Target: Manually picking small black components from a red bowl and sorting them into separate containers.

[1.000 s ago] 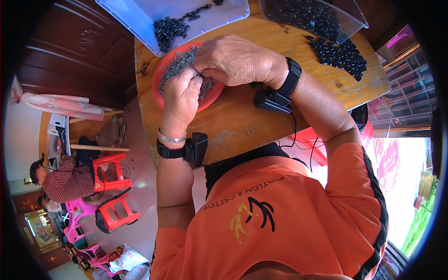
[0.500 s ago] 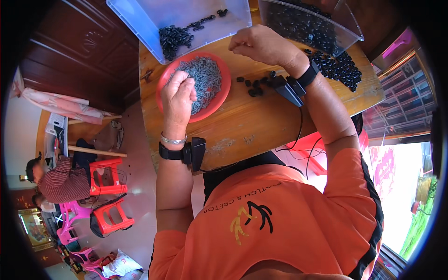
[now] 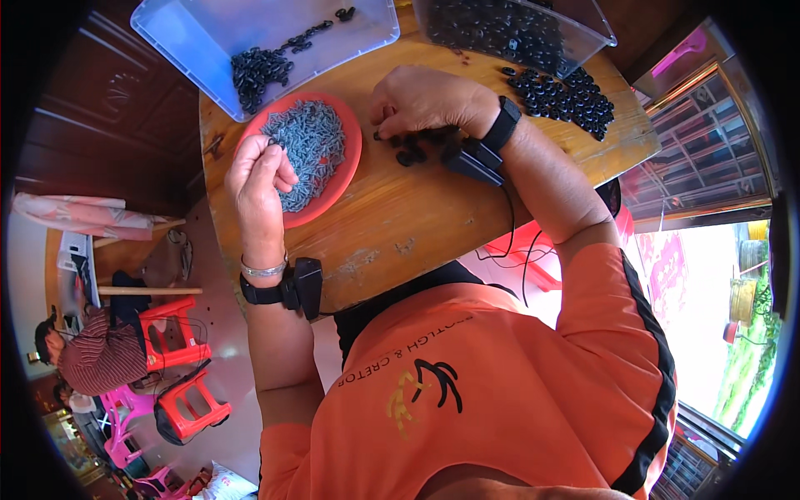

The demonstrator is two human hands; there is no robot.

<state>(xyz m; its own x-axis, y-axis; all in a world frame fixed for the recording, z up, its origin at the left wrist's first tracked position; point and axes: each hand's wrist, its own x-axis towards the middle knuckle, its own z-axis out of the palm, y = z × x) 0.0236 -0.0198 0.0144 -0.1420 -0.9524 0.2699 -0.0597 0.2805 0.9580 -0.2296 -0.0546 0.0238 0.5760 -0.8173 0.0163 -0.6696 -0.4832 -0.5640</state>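
My left hand (image 3: 260, 179) is closed in a pinch over the left side of a red bowl (image 3: 353, 158). A tiny dark bit shows at its fingertips, too small to name. Small grey screw-like pieces (image 3: 308, 137) fill the bowl. On the table to the right, my right hand (image 3: 429, 102) bends down with curled fingers, thumb and fingertips meeting at a small black part (image 3: 378, 135). More loose black parts (image 3: 410, 156) lie under and beside that hand, some of them hidden by it. Each wrist wears a black strap with a box-like device.
A clear plastic bin (image 3: 325, 58) with black parts stands behind the bowl. Another clear bin (image 3: 517, 42) full of black parts is at the back right, with a pile of round black parts (image 3: 567, 100) before it. Red stools (image 3: 200, 408) and a seated person (image 3: 96, 354) are left.
My right hand has come down from the raised position onto the loose black parts. The left hand stays closed at the bowl, fingers slightly shifted. The whole view has shifted a little.
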